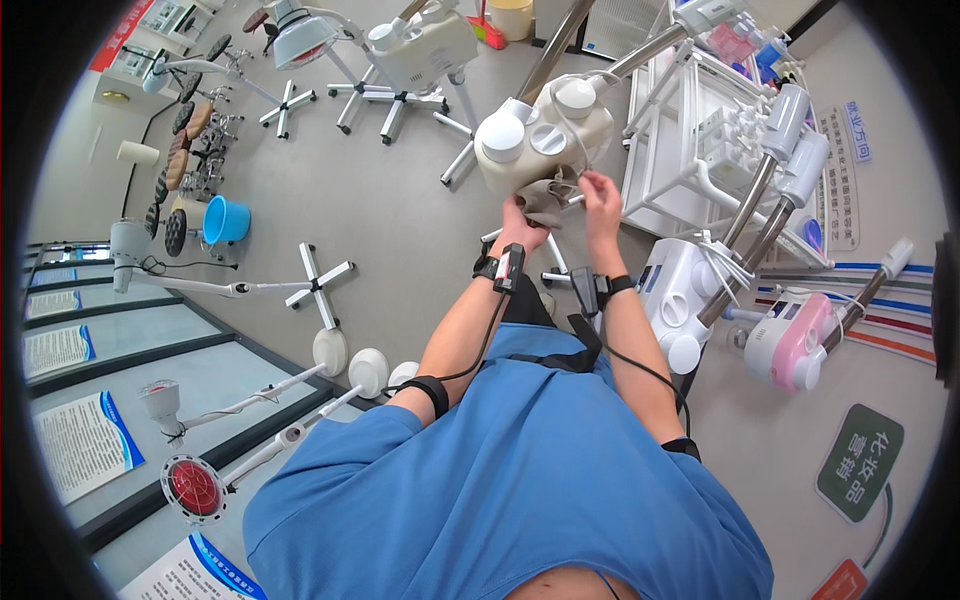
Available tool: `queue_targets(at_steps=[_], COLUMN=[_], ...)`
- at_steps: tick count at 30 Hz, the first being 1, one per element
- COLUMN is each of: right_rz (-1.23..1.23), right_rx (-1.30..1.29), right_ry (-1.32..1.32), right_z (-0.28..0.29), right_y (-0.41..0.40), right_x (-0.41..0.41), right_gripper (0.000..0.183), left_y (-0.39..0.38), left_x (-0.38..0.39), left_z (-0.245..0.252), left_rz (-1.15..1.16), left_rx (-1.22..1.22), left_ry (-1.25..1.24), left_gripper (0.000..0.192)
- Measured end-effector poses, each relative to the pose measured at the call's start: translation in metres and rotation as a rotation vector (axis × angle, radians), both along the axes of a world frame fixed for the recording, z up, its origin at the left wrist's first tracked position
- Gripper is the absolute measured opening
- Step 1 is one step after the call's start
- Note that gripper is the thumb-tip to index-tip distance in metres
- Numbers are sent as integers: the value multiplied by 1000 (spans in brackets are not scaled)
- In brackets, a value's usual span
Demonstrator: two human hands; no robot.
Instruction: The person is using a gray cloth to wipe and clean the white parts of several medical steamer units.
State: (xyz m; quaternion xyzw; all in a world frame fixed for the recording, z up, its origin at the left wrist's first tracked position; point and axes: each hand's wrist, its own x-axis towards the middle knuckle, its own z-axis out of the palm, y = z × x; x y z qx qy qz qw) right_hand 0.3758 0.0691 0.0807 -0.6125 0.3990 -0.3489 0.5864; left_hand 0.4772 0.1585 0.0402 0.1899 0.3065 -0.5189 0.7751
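In front of me stands a cream facial steamer (517, 161) on a wheeled stand, with round white caps and a white knob (548, 139) on top. My left hand (523, 227) grips a grey-brown cloth (543, 201) below the steamer's near side. Beside it, my right hand (601, 196) is raised with thumb and fingers pinched at a thin pale power cord (576, 139). That cord loops down over the steamer from its metal arm (637, 56). Part of the cloth is hidden behind my left fingers.
A white metal trolley (664, 191) with bottles stands on the right, near white steamers (675, 300) and a pink one (795, 341). Wheeled lamp bases (319, 285) spread over the floor at left. A blue bucket (226, 219) and several stools (178, 169) line the far left.
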Motion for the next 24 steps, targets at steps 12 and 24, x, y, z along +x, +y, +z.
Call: queue_targets(at_steps=[12,24], right_rz=[-4,-425], right_rx=[-196,-6], right_ry=[129,42], right_z=[-18,-20], right_y=[51,10], right_x=[30,45], right_gripper=[43,43], left_y=[35,29], left_x=[10,56], left_z=[4,61], left_rz=[-449,-71], left_rx=[309,765], left_ry=[-314,-1920], left_gripper=[34,118])
